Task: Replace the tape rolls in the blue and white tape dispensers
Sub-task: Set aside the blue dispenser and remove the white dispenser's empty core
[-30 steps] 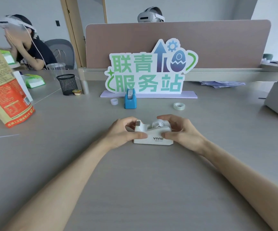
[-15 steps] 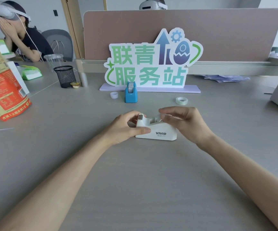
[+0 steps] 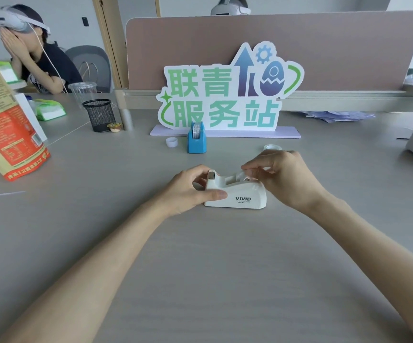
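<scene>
The white tape dispenser (image 3: 236,194) is set on the grey counter (image 3: 200,280) at the middle of the view, its cutter end turned toward 9 o'clock and its printed side facing the camera. Its cutter end is gripped by the left hand (image 3: 188,189), with the thumb laid along the near side wall and the fingers curled round the far side. At the 3 o'clock end, the right hand (image 3: 282,179) is held over the roll well, its thumb and fingertips pressed together on a clear tape roll (image 3: 244,175) that sits partly within the well; whether the roll is fully seated cannot be told.

The blue tape dispenser (image 3: 196,139) is placed upright toward 12 o'clock from the white one, well apart from it, with a roll seen in its top. Just beside it at 9 o'clock a small white core (image 3: 171,142) is found. A loose tape roll (image 3: 272,147) is seen lying flat just beyond the right hand, partly hidden by the fingers.

Behind the blue dispenser a green and blue standing sign (image 3: 225,95) is propped on its pale base. At 10 o'clock a black mesh cup (image 3: 99,115) is seen, and at the far 9 o'clock edge a red and tan bag (image 3: 4,125) is stood up.
</scene>
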Tool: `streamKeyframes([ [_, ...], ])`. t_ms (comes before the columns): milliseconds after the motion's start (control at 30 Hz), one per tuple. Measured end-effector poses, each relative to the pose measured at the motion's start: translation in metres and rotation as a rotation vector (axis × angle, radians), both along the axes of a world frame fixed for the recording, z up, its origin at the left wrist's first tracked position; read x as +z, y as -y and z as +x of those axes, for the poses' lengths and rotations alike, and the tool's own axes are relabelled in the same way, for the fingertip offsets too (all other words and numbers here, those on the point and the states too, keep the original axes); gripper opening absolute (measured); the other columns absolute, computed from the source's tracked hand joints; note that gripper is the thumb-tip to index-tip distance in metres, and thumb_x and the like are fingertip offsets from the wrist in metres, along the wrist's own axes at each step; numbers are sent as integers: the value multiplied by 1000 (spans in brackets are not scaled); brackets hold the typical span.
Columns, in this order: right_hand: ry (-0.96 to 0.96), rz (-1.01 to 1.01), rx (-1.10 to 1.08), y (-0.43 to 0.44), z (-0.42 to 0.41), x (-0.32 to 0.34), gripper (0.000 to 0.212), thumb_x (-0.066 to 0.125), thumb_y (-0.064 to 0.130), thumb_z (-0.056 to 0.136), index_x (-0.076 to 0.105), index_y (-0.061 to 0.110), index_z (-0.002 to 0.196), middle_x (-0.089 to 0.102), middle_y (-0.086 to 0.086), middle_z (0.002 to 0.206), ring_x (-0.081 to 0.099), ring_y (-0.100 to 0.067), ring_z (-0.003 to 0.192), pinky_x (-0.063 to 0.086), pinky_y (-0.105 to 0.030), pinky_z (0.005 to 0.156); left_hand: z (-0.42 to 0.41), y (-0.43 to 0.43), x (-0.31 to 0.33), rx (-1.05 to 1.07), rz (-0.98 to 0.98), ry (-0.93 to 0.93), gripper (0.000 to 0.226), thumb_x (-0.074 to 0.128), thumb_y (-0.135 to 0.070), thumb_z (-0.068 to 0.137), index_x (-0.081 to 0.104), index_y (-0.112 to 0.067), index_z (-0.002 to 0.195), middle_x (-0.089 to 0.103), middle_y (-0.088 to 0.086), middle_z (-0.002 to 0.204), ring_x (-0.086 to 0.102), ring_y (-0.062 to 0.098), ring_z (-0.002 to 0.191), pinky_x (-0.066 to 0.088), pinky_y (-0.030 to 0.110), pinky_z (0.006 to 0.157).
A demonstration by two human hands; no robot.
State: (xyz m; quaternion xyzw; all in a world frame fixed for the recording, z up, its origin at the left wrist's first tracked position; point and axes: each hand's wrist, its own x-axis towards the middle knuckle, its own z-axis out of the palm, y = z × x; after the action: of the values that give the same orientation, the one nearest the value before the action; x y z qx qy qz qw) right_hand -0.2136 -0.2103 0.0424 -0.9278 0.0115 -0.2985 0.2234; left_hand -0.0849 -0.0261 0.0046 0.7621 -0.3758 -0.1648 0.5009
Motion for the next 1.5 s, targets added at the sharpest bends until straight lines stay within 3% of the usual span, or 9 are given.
streamKeyframes([
  [200,89,13,11,2,-1,-7,19,63,2,87,76,15,90,72,2,88,65,-15,79,54,-36,75,-1,0,0,5,4,10,46,80,-46,60,64,-29,100,69,7,107,65,26,100,56,38,78],
  [333,224,147,-23,3,-6,-5,15,64,8,90,75,14,96,68,10,89,59,6,79,46,-9,73,-1,1,0,9,8,11,50,78,-50,59,64,-32,104,69,4,109,66,25,100,55,41,85],
  [533,159,491,-9,-8,-22,-7,13,65,16,90,71,25,98,71,18,92,67,-9,83,49,-12,72,1,9,-3,65,12,32,38,77,-37,75,60,-32,109,67,-7,108,66,15,98,54,32,80],
  [700,85,569,54,-13,-27,-16,8,68,17,88,72,21,93,73,12,87,68,-10,83,51,-16,71,5,23,-4,139,42,89,42,71,-37,83,54,-26,120,64,-8,115,63,14,100,49,26,84],
  [867,-2,506,29,-11,-23,-29,12,69,16,86,72,24,95,69,9,82,65,-12,76,48,-15,70,-2,15,-6,267,-32,474,52,63,-36,90,42,-23,137,45,-6,135,44,11,121,40,28,99],
  [967,-29,433,12,-8,-22,-32,13,68,12,87,71,22,95,68,8,87,62,-3,73,45,-9,67,-11,3,0,225,-68,770,29,57,-33,92,56,-23,119,51,-9,120,48,11,111,49,35,82],
  [1067,-31,391,17,-5,-22,-33,15,66,7,88,69,20,95,67,14,89,63,-2,83,50,-14,71,-22,4,7,109,-34,984,26,52,-36,93,61,-20,112,59,-6,106,54,13,103,50,36,73],
  [1267,-10,361,97,-8,-21,-32,19,65,2,87,69,20,92,69,10,92,63,-7,91,52,-14,75,-27,11,1,-51,52,1019,29,55,-44,92,66,-26,112,61,-10,99,55,10,98,53,38,67],
  [1500,-16,416,118,-9,-23,-33,14,68,8,87,70,19,93,69,2,97,64,-12,97,56,-29,82,-25,9,-1,-25,-7,966,20,58,-36,91,69,-21,99,63,-9,92,57,12,89,51,38,65],
])
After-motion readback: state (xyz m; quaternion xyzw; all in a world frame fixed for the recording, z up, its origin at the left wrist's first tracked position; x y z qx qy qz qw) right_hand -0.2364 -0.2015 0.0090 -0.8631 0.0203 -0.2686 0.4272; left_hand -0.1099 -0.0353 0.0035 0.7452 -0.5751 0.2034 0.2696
